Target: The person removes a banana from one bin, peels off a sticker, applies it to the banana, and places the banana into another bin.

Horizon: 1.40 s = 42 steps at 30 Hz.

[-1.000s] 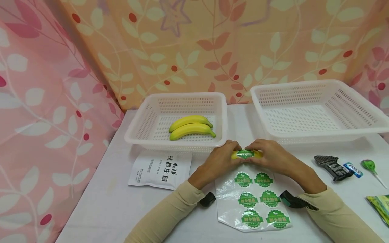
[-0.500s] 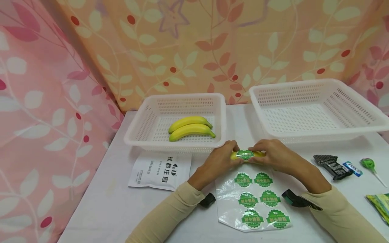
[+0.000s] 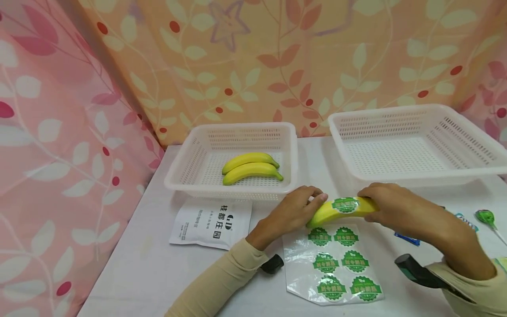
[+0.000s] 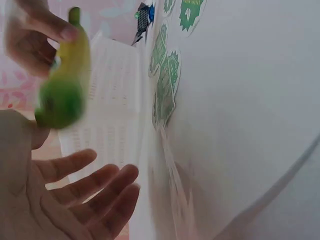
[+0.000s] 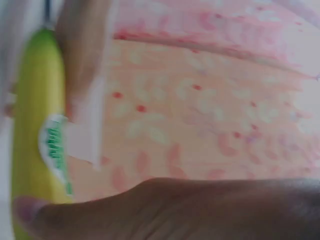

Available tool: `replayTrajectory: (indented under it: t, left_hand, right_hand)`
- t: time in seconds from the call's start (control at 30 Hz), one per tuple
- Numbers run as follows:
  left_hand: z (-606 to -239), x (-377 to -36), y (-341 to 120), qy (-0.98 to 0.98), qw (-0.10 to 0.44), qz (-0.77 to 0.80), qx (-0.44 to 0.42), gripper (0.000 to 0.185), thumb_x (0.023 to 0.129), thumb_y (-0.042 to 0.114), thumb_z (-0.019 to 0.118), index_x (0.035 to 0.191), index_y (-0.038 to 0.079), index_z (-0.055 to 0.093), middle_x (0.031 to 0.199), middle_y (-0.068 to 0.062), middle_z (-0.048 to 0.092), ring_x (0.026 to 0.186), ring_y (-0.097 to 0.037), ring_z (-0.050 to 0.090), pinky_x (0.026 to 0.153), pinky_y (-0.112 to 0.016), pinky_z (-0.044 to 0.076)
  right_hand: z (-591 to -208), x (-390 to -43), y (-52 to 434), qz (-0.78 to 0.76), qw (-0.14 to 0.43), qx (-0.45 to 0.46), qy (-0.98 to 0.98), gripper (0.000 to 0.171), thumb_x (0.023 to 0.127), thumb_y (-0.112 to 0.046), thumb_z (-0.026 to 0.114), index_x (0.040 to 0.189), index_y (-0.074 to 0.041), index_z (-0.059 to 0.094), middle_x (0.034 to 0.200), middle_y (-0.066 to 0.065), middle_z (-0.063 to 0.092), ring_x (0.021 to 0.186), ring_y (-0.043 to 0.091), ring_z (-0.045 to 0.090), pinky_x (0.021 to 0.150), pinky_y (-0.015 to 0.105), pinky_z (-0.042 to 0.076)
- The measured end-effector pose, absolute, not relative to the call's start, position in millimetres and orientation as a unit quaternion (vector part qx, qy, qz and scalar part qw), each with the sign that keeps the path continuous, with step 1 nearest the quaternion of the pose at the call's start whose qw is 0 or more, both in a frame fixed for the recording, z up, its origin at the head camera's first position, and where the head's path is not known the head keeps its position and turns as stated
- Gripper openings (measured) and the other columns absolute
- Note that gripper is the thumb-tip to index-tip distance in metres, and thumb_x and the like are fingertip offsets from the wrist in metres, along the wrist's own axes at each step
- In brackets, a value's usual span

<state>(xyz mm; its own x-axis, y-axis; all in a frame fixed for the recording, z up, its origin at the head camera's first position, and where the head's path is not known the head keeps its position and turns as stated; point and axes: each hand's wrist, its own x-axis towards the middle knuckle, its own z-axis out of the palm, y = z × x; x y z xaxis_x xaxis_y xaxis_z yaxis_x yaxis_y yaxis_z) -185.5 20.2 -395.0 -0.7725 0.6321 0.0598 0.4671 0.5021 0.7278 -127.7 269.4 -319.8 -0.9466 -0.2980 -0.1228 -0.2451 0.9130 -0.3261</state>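
My right hand (image 3: pixel 400 209) pinches one end of a yellow banana (image 3: pixel 325 215), its thumb (image 5: pixel 37 212) pressed to the peel in the right wrist view. A green and white sticker (image 3: pixel 345 205) sits on the banana's middle. Beside the banana's greenish end is my left hand (image 3: pixel 289 213); in the left wrist view its fingers (image 4: pixel 107 192) are spread and grip nothing. Whether the left thumb touches the banana I cannot tell. Below both hands lies a sticker sheet (image 3: pixel 298 268) with several round green labels.
A white basket (image 3: pixel 229 188) at the back left holds two bananas (image 3: pixel 251 171). Another white basket (image 3: pixel 420 176) stands back right. A white pouch (image 3: pixel 211 222) lies left of my left hand. On the right are a green lollipop (image 3: pixel 485 216) and a blue wrapper (image 3: pixel 407 239).
Both hands gripped the banana before; the left fingers have come off it. My right hand has shifted right with the banana, which now shows more of its length and slants. The right forearm hides the black packets.
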Motion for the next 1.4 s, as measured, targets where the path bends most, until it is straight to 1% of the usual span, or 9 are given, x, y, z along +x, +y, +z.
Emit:
replayTrajectory:
  t: [0.13,0.23,0.4,0.53,0.63,0.83,1.1,1.3,1.4]
  left_hand:
    - [-392.5,-182.3,23.5,0.853,0.129,0.371,0.343,0.057,0.113,0.055,0.038,0.147,0.015,0.060,0.143,0.000,0.061,0.119,-0.008,0.061,0.100,-0.024,0.052]
    - [-390.2,-180.0,26.4,0.848,0.141,0.366,0.356,0.059,0.112,0.055,0.043,0.153,0.014,0.054,0.150,-0.004,0.056,0.124,-0.011,0.061,0.102,-0.024,0.052]
    - [-383.1,-179.1,39.4,0.846,0.113,0.351,0.385,0.066,0.110,0.053,0.051,0.162,0.014,0.042,0.162,-0.003,0.043,0.142,-0.015,0.050,0.116,-0.029,0.044]
    - [-375.8,-183.5,58.8,0.847,0.073,0.364,0.381,0.075,0.107,0.051,0.059,0.166,0.014,0.033,0.170,-0.004,0.030,0.152,-0.017,0.041,0.121,-0.034,0.039]
    - [-374.2,-190.4,72.2,0.849,0.046,0.390,0.355,0.078,0.106,0.051,0.062,0.167,0.014,0.031,0.173,-0.004,0.025,0.153,-0.019,0.040,0.121,-0.036,0.040]
    - [-376.5,-208.0,92.0,0.855,0.026,0.413,0.312,0.078,0.106,0.058,0.056,0.169,0.020,0.030,0.177,0.001,0.017,0.157,-0.020,0.036,0.123,-0.043,0.039]
    - [-380.6,-215.9,98.7,0.855,0.010,0.417,0.310,0.070,0.108,0.053,0.056,0.166,0.021,0.037,0.177,0.002,0.019,0.159,-0.019,0.032,0.124,-0.044,0.037]
    - [-379.9,-216.2,97.5,0.850,0.004,0.425,0.310,0.069,0.108,0.052,0.057,0.166,0.020,0.038,0.176,0.001,0.021,0.159,-0.020,0.032,0.124,-0.046,0.037]
    - [-380.1,-216.0,98.1,0.847,0.011,0.430,0.312,0.070,0.107,0.051,0.058,0.166,0.020,0.037,0.177,0.002,0.020,0.159,-0.020,0.032,0.124,-0.046,0.037]
  right_hand:
    - [-296.8,-115.3,301.7,-0.123,0.054,-0.107,0.985,0.055,0.080,-0.014,0.093,0.125,0.007,0.069,0.105,0.013,0.071,0.086,0.026,0.059,0.078,0.049,0.057]
    - [-286.3,-110.6,325.5,-0.102,0.023,-0.079,0.991,0.059,0.079,-0.014,0.094,0.126,0.009,0.067,0.103,0.020,0.071,0.083,0.031,0.062,0.074,0.053,0.060]
    - [-285.3,-107.1,363.9,-0.161,-0.044,-0.042,0.985,0.062,0.077,0.004,0.092,0.127,0.019,0.059,0.116,0.045,0.059,0.087,0.058,0.059,0.076,0.071,0.056]
    - [-290.8,-109.3,384.4,-0.200,-0.093,-0.034,0.975,0.062,0.073,0.015,0.089,0.125,0.023,0.056,0.119,0.051,0.051,0.087,0.065,0.055,0.074,0.076,0.050]
    - [-292.6,-112.3,389.8,-0.208,-0.098,-0.030,0.973,0.061,0.075,0.013,0.088,0.126,0.023,0.056,0.121,0.051,0.051,0.092,0.070,0.052,0.077,0.076,0.047]
    - [-289.9,-115.7,389.8,-0.208,-0.084,-0.019,0.974,0.060,0.081,0.006,0.087,0.129,0.021,0.055,0.122,0.050,0.052,0.093,0.067,0.053,0.083,0.078,0.046]
    - [-284.7,-120.7,389.8,-0.195,-0.070,0.000,0.978,0.056,0.089,-0.006,0.085,0.132,0.016,0.056,0.123,0.047,0.053,0.094,0.064,0.053,0.076,0.070,0.057]
    - [-270.9,-140.3,395.2,-0.163,-0.045,-0.009,0.986,0.058,0.090,-0.017,0.086,0.134,0.010,0.060,0.118,0.043,0.060,0.091,0.060,0.059,0.058,0.049,0.062]
    - [-264.2,-155.5,401.2,-0.138,-0.027,-0.016,0.990,0.060,0.089,-0.019,0.087,0.134,0.010,0.060,0.123,0.042,0.060,0.098,0.061,0.059,0.060,0.048,0.062]
